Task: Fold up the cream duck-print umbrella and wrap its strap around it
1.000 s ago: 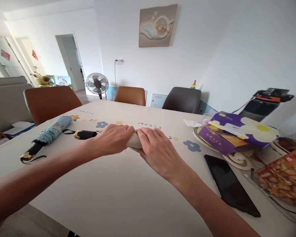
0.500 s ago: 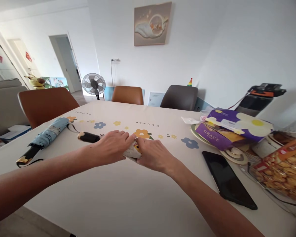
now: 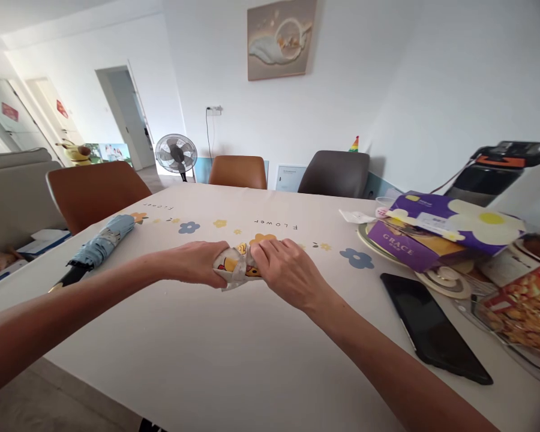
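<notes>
At the far left, a blue folded umbrella (image 3: 105, 240) lies slantwise on the tabletop (image 3: 234, 354), its handle partly hidden by the forearm, well apart from the work. The left hand (image 3: 198, 263) has its grip closed around the left end of a pale, cartoon-printed bundle (image 3: 228, 264), thumb on the near side, apparently to steady it. The bundle sits between the hands over the tabletop's middle; whether it touches the surface, I cannot tell. A pale band crosses it. The right hand (image 3: 287, 271) has its grip curled tight over the right end; holding both ends probably keeps the folds snug. Farther right, a black phone (image 3: 434, 327) lies flat on the near side of a purple box (image 3: 459, 219), seemingly set aside to leave working room.
</notes>
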A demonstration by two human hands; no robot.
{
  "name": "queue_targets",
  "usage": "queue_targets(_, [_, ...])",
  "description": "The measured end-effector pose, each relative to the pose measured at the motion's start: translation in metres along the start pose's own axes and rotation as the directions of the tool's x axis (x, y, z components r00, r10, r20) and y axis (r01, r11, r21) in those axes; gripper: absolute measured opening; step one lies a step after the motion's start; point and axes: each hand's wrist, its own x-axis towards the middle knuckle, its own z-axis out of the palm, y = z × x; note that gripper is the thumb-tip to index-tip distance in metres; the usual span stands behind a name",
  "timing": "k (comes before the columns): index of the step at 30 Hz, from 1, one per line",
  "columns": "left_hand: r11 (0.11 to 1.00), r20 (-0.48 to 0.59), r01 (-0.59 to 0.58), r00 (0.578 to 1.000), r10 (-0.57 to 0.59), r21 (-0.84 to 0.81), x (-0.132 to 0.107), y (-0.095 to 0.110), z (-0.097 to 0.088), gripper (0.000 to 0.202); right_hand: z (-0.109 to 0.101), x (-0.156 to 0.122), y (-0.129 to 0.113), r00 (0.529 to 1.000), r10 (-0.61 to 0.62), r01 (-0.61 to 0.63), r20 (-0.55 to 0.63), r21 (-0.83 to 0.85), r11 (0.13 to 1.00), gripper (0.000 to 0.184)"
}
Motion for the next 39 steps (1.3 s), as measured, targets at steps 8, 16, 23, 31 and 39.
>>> queue_targets(8, [0.954,-0.1,-0.047,0.992,0.081,0.297,0.006,0.001,0.013,0.029,-0.02,0.004,-0.005,0.937,0.12,-0.196,0.327,0.21,0.958,0.02])
queue_targets(16, [0.719,-0.063,-0.244,0.926,0.371,0.651,0.002,0.011,0.015,0.015,-0.021,0.004,0.011,0.665,-0.206,-0.623,0.718,0.685,0.378,0.035])
queue_targets(23, [0.581,-0.112,-0.228,0.864,0.49,0.781,0.006,0.008,0.014,0.027,0.0,-0.003,0.013,0.612,-0.414,-0.784,0.674,0.583,-0.212,0.039])
queue_targets(31, [0.634,-0.187,-0.139,0.888,0.42,0.761,0.007,-0.001,0.013,0.062,0.001,-0.003,-0.001,0.657,-0.16,-0.754,0.736,0.643,-0.134,0.037])
queue_targets(39, [0.712,-0.208,-0.244,0.85,0.484,0.659,-0.008,-0.001,0.01,0.073,0.001,0.002,0.0,0.658,0.113,-0.71,0.744,0.563,0.423,0.033])
